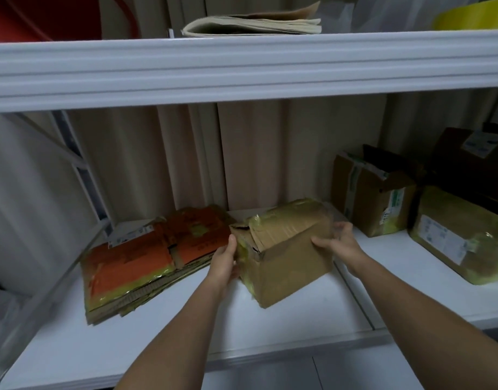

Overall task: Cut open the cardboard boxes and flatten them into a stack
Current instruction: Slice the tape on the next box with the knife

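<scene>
1. Head view shows a brown cardboard box (287,257) wrapped in yellowish tape on the white lower shelf (270,319), roughly in the middle, turned so one corner points toward the person. Its top is crumpled and partly torn near the left corner.
2. At the box's left side is the left hand (224,264), thumb up against the upper edge and fingers curled round the side, gripping it.
3. On the box's right end sits the right hand (339,242), thumb laid across the near face and fingers wrapped over the far corner, also gripping.
4. Just left of the box lies a stack of flattened cardboard (146,263), its top sheets orange with yellow tape along the edges; the left hand is just beside its right edge.
5. Well to the right stands an opened brown box (374,198) with raised flaps and green-printed tape.
6. Beside it, nearer the shelf's front right, sits a taped box with a white label (456,240), and a darker box (472,156) rises behind them.
7. Above, the upper shelf (242,66) carries a pile of folded beige paper (253,25), a red object (42,15) at left and a yellow object (472,18) at right.
</scene>
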